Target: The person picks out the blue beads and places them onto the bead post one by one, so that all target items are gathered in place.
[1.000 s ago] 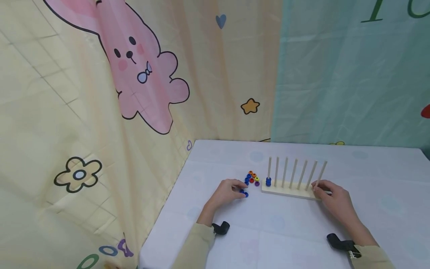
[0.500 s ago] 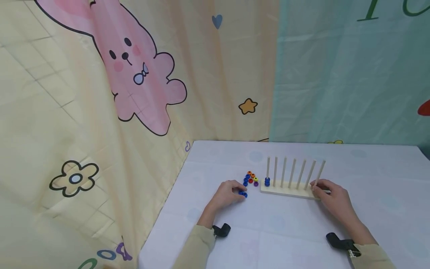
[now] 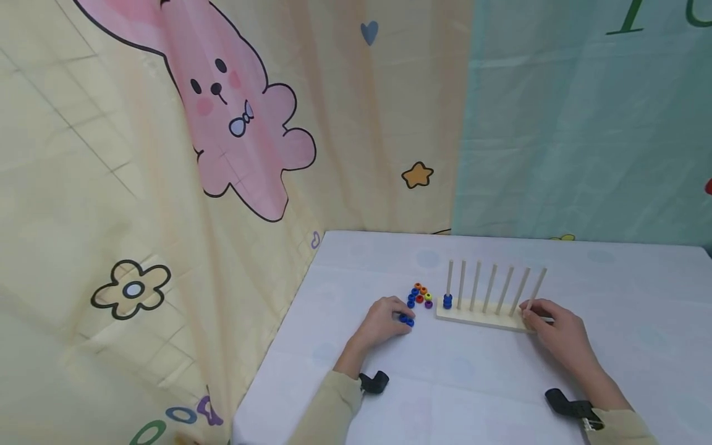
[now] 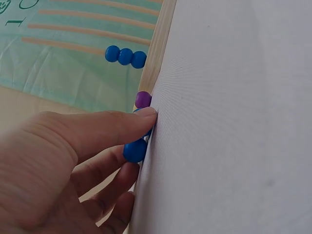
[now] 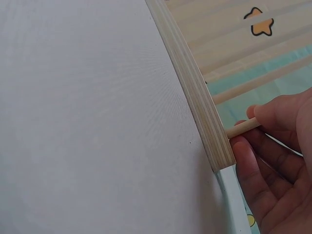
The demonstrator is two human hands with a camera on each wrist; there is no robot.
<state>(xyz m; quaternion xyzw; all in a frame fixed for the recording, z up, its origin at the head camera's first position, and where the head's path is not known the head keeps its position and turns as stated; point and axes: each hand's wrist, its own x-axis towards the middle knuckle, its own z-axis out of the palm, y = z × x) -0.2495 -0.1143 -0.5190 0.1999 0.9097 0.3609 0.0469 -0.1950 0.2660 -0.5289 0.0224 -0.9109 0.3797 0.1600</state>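
Observation:
My left hand (image 3: 386, 321) rests low at the table, thumb and forefinger pinching at small blue beads (image 3: 410, 322). In the left wrist view a blue bead (image 4: 135, 150) shows between thumb and fingers, and the thumb partly covers another. My right hand (image 3: 559, 327) grips the rightmost peg (image 5: 243, 127) of a pale wooden peg board (image 3: 478, 316) near its foot, with fingers at the board's end. Several upright pegs stand in a row on the board. The leftmost carries three stacked blue beads (image 4: 125, 56).
Beyond the left fingers lies a small cluster of loose beads: orange (image 3: 423, 290), yellow (image 3: 428, 296), red (image 3: 419, 299), purple (image 3: 428, 305) and blue (image 3: 415, 292). A white cloth covers the table (image 3: 445, 383). Printed curtains (image 3: 356, 123) hang behind and at the left.
The head view has shifted slightly. My left fingertips have come down a little closer around the blue beads. The right hand keeps its grip on the peg.

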